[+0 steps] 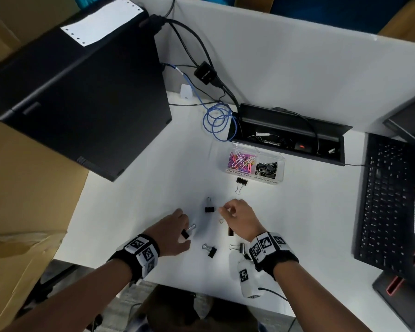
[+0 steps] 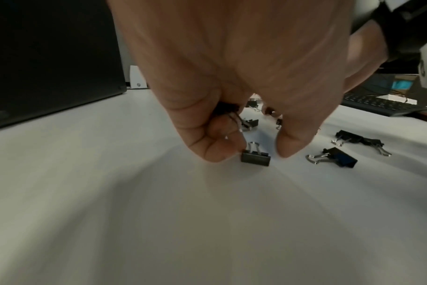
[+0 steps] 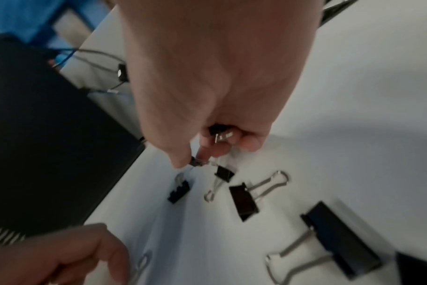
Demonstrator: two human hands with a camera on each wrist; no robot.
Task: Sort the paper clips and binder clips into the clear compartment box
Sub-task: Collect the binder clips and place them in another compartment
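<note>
The clear compartment box (image 1: 255, 182) stands at the back, coloured paper clips (image 1: 241, 160) in its left cell and black binder clips (image 1: 267, 168) in its right one. My left hand (image 2: 254, 152) keeps binder clips (image 2: 226, 110) in its curled fingers. Its fingertips straddle a small black binder clip (image 2: 255, 158) on the white desk (image 1: 153, 200). My right hand (image 3: 195, 160) has a clip (image 3: 219, 132) tucked in its palm and pinches another small clip's handle. Loose binder clips (image 1: 210, 207) (image 1: 241, 184) (image 1: 210, 250) lie around both hands.
A tiny paper clip (image 1: 221, 221) lies by my right hand. A black computer case (image 1: 82, 92) fills the left, an open cable tray (image 1: 288, 135) with a blue cable (image 1: 217, 121) sits behind the box, and a black keyboard (image 1: 386, 200) lies at the right.
</note>
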